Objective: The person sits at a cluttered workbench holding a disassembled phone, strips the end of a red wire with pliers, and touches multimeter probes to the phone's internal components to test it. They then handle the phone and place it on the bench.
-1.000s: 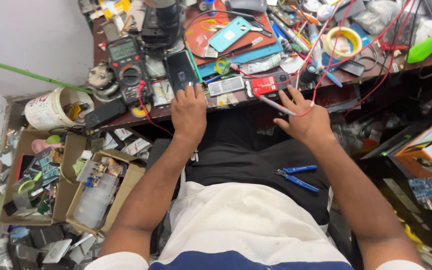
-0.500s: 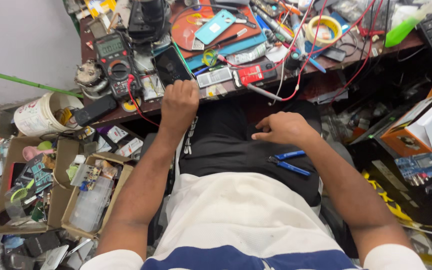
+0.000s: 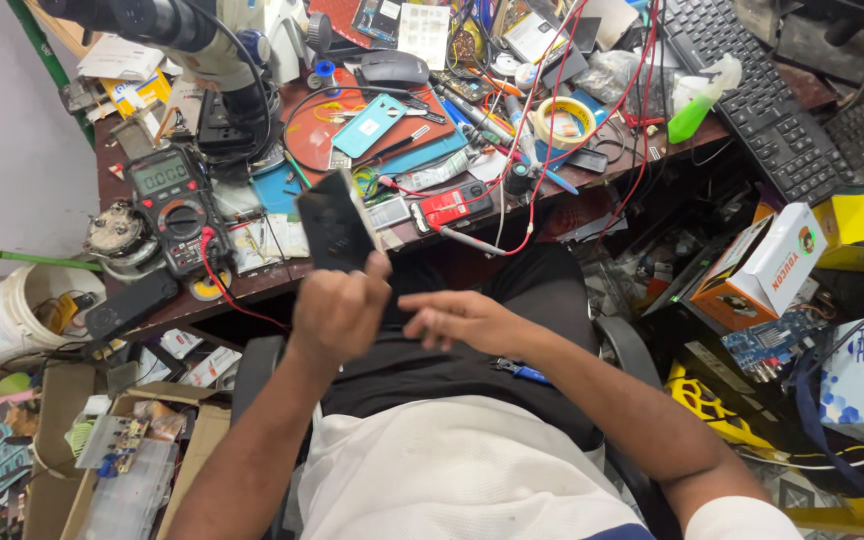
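Over the lap, at the desk's six o'clock edge, left hand (image 3: pixel 337 310) grips a dark phone (image 3: pixel 334 220) upright, fingers wrapped round it. Right hand (image 3: pixel 457 318), at three o'clock, hovers loosely open, empty. One-handed, it could slip onto the cluttered desk (image 3: pixel 252 280).

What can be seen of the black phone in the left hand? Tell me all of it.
The black phone is a flat, dark, glossy slab with rounded corners, seen tilted, its top leaning toward the cluttered bench. The left hand grips its lower end, lifting it clear of the bench edge, thumb on its right side. The right hand is open beside it, not touching.
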{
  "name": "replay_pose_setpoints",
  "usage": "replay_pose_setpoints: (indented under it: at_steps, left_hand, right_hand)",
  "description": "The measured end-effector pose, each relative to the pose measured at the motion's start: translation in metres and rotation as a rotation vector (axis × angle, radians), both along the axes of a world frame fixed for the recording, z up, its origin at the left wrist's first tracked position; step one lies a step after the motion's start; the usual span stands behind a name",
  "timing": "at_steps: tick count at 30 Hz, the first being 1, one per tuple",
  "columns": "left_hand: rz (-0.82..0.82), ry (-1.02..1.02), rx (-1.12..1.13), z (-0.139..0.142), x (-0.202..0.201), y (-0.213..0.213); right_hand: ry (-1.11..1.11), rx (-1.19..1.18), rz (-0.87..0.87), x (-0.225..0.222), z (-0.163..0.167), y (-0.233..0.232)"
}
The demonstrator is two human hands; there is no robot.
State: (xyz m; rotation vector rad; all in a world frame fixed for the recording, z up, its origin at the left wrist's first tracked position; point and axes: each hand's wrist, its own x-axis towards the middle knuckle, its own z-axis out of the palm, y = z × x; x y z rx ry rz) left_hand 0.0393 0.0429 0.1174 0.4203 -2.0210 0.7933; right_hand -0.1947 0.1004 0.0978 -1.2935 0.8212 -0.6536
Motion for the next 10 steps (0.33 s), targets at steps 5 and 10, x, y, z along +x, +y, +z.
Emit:
replay_pose_setpoints:
  at_steps: [5, 10]
  left_hand:
    - [-0.236, -0.034, -0.136, -0.011, -0.033, 0.03]
    - [-0.343, -0.13, 0.069, -0.009, -0.035, 0.047]
  right_hand:
    - [-0.697, 0.299, -0.392, 0.014, 0.007, 0.015]
    - [-0.569, 0.068, -0.514, 0.023, 0.034, 0.051]
